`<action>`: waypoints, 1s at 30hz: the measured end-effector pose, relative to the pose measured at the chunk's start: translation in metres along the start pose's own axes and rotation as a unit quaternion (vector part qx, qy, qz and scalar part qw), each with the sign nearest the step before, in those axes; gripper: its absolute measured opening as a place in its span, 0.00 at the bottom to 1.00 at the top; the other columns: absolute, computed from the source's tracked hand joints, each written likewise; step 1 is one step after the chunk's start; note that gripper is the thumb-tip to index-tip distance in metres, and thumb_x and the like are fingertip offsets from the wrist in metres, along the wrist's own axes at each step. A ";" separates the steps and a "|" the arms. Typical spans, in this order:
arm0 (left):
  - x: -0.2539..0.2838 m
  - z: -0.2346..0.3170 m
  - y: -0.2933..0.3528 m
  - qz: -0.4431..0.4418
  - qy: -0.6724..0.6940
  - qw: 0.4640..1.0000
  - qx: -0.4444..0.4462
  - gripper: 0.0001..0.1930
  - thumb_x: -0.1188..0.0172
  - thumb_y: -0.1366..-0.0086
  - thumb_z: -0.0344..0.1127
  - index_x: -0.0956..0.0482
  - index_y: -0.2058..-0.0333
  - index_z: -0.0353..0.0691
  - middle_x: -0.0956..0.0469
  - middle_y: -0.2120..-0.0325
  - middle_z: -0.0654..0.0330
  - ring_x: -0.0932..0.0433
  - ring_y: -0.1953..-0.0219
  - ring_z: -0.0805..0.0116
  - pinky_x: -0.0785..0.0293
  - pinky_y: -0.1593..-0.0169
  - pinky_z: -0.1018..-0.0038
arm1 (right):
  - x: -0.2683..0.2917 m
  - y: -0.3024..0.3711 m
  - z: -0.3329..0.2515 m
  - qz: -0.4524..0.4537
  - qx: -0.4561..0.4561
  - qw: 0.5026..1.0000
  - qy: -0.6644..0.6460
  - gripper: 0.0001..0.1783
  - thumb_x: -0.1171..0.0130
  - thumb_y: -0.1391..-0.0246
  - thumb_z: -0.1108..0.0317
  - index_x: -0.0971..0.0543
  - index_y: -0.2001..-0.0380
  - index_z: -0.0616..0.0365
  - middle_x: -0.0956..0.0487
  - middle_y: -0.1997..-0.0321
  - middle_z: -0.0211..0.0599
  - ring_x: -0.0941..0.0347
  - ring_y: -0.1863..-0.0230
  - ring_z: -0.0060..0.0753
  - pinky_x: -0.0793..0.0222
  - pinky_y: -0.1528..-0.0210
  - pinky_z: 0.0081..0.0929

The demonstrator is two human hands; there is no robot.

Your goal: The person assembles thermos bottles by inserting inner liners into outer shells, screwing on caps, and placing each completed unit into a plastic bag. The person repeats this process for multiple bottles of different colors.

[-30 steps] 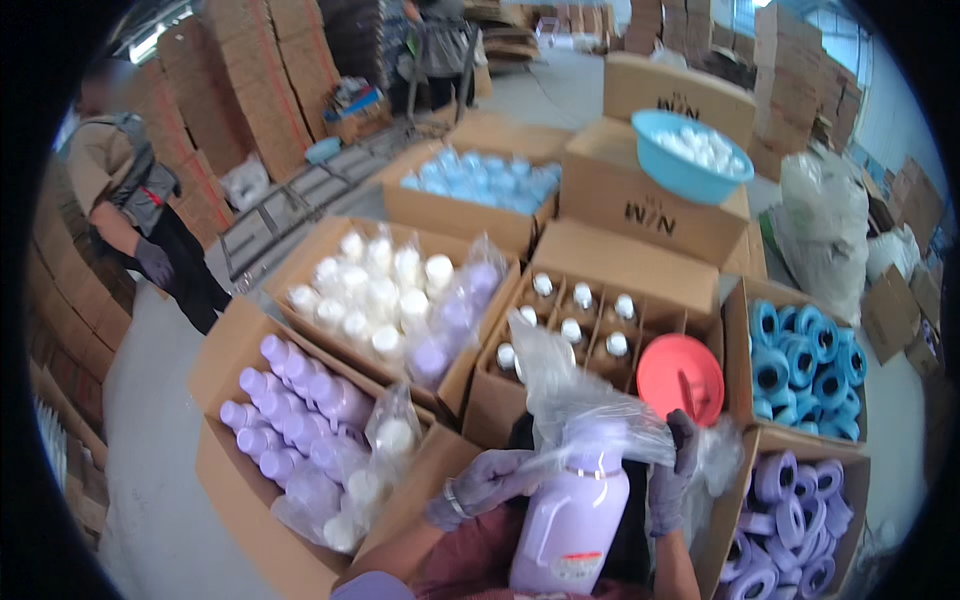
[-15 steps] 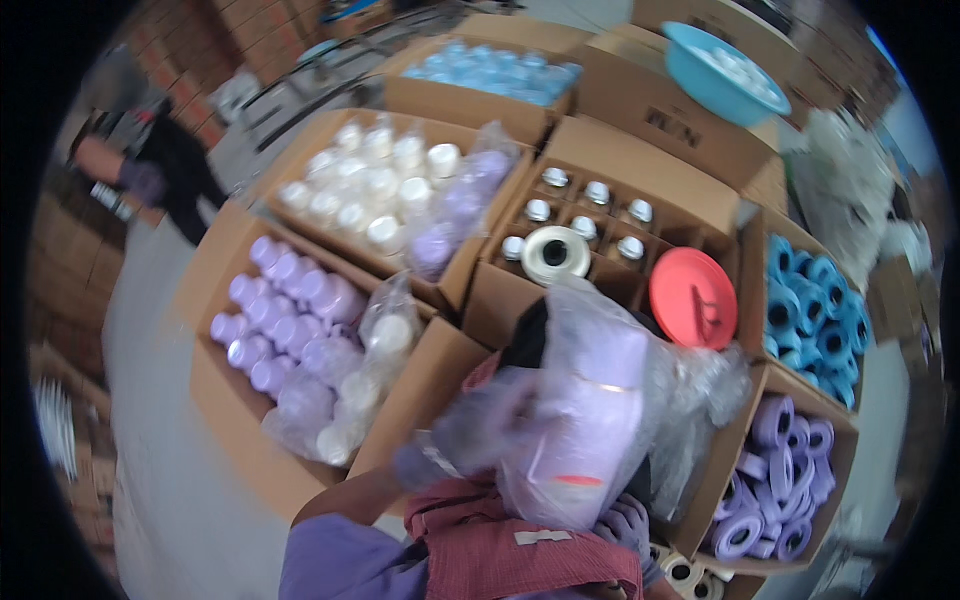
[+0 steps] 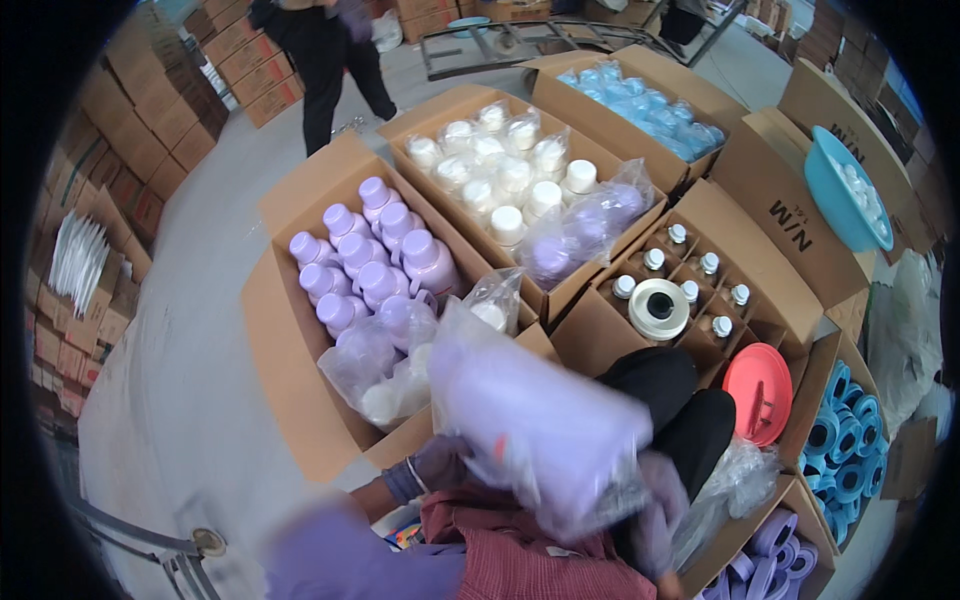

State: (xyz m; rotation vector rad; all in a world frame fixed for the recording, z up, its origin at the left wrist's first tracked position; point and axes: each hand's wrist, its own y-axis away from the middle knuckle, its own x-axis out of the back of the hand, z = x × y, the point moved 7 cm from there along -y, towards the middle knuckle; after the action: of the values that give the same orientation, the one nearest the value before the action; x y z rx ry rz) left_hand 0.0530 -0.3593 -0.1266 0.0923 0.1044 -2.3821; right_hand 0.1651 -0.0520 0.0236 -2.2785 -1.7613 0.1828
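Note:
A purple vacuum flask in a clear plastic bag lies tilted across my lap, blurred by motion. My gloved left hand is closed at its left end, gripping the bagged flask from below. At the other end, my gloved right hand holds it, its fingers smeared by motion. Just beyond, an open carton on the left holds several upright purple flasks, with bagged white and purple ones at its near side.
Around me stand cartons of white-topped flasks, blue bagged pieces, silver-necked glass liners, blue rings and purple rings. A red lid sits by my knee. A blue basin rests at far right. Another person stands beyond.
The view has swung left. The bagged flask has gone from nearly upright to lying aslant, its top toward the left. My left hand has moved from its side to its left end.

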 end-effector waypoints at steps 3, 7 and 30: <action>0.016 0.000 -0.045 0.231 0.560 0.795 0.034 0.17 0.47 0.34 0.33 0.25 0.48 0.37 0.23 0.48 0.50 0.28 0.40 0.51 0.31 0.36 0.53 | -0.063 -0.097 -0.017 -0.144 0.163 0.955 0.201 0.18 0.47 0.49 0.78 0.22 0.53 0.63 0.25 0.44 0.51 0.27 0.47 0.57 0.32 0.40 0.45; 0.153 -0.009 -0.048 0.300 0.427 0.826 -0.213 0.10 0.53 0.32 0.32 0.28 0.57 0.33 0.24 0.54 0.52 0.25 0.46 0.37 0.31 0.38 0.40 | -0.088 -0.124 0.004 -0.222 0.155 0.936 0.224 0.20 0.46 0.48 0.77 0.23 0.49 0.59 0.25 0.44 0.48 0.28 0.46 0.55 0.33 0.40 0.43; 0.225 -0.075 -0.050 0.673 0.063 0.737 0.024 0.17 0.37 0.37 0.29 0.25 0.52 0.27 0.23 0.57 0.57 0.22 0.61 0.68 0.16 0.61 0.68 | -0.047 -0.159 0.044 -0.249 0.066 0.901 0.348 0.16 0.41 0.48 0.69 0.21 0.54 0.56 0.23 0.50 0.43 0.27 0.49 0.49 0.33 0.43 0.43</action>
State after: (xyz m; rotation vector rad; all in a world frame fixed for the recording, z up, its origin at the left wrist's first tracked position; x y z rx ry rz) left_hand -0.1415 -0.4685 -0.2203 0.2509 0.0142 -0.9014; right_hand -0.0065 -0.0544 0.0224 -1.4421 -1.7571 -0.5261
